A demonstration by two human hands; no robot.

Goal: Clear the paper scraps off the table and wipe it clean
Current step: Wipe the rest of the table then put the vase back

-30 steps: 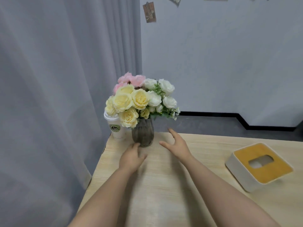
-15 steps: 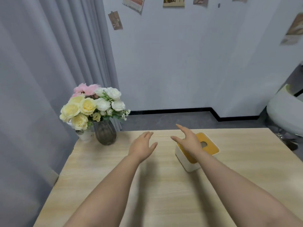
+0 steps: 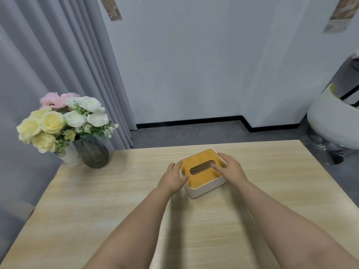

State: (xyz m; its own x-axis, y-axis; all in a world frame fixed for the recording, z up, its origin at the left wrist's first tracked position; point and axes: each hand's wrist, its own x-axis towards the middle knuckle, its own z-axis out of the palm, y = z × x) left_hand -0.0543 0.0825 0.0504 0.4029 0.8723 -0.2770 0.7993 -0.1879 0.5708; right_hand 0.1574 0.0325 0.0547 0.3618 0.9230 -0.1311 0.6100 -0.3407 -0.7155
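Note:
A white tissue box [image 3: 202, 180] with an orange-brown lid and an oval slot stands on the light wooden table [image 3: 97, 200], a little right of centre. My left hand [image 3: 172, 178] grips its left side, fingers curled round the far-left corner and thumb on the near edge. My right hand [image 3: 231, 168] grips the right side, with its fingers curled over the lid beside the slot. No paper scraps or cloth are in view on the table top.
A dark vase [image 3: 93, 154] of yellow, white and pink flowers [image 3: 64, 119] stands at the table's far left corner, with a white cup [image 3: 68, 156] behind it. A grey curtain [image 3: 48, 65] hangs at the left. A white chair [image 3: 334, 121] stands beyond the far right corner.
The view swung right from the vase. Both hands moved from near the vase across to the tissue box and took hold of its two sides.

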